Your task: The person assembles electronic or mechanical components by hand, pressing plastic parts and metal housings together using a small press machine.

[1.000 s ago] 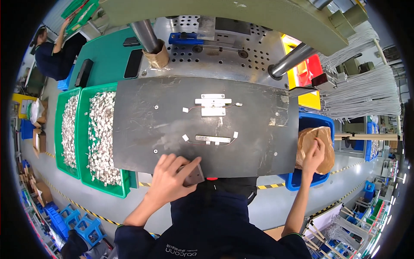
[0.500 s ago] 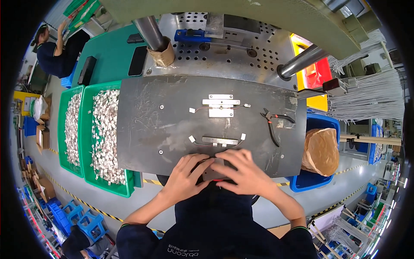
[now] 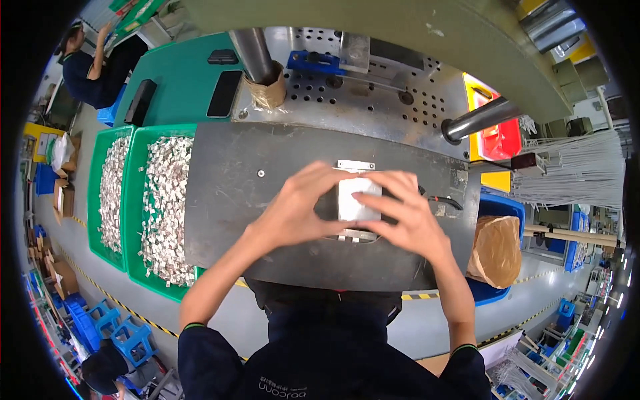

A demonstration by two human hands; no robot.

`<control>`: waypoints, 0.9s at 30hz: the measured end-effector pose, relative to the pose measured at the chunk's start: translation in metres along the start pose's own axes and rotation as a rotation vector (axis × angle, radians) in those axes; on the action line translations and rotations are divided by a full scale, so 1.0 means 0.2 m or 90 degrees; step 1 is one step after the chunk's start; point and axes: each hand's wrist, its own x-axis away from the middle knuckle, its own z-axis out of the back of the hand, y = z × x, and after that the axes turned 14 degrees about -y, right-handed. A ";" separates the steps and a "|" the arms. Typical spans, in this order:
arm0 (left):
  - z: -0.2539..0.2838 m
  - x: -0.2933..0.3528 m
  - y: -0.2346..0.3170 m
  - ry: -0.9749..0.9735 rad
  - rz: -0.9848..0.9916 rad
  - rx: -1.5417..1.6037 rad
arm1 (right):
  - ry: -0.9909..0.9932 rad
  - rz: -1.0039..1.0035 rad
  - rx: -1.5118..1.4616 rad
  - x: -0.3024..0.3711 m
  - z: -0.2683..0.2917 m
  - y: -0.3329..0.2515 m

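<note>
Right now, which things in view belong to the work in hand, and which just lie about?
Likely in use: rectangular metal block, left hand and right hand holding it, metal fixture, dark board.
Apparently lying about: black smartphone, black oblong case.

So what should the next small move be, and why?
Probably square the block over the plate: the left hand and right hand both hold it, and the plate's far strip shows beyond it. Whether block and plate touch is hidden.
</note>
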 end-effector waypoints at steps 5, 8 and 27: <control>0.03 -0.12 -0.13 -0.009 -0.026 0.032 | -0.003 -0.040 -0.041 -0.08 0.03 0.11; 0.00 -0.10 -0.17 -0.018 -0.036 0.026 | -0.009 -0.060 -0.063 -0.06 -0.04 0.13; 0.03 -0.16 -0.19 0.046 -0.071 -0.022 | 0.102 -0.054 -0.117 -0.07 0.00 0.19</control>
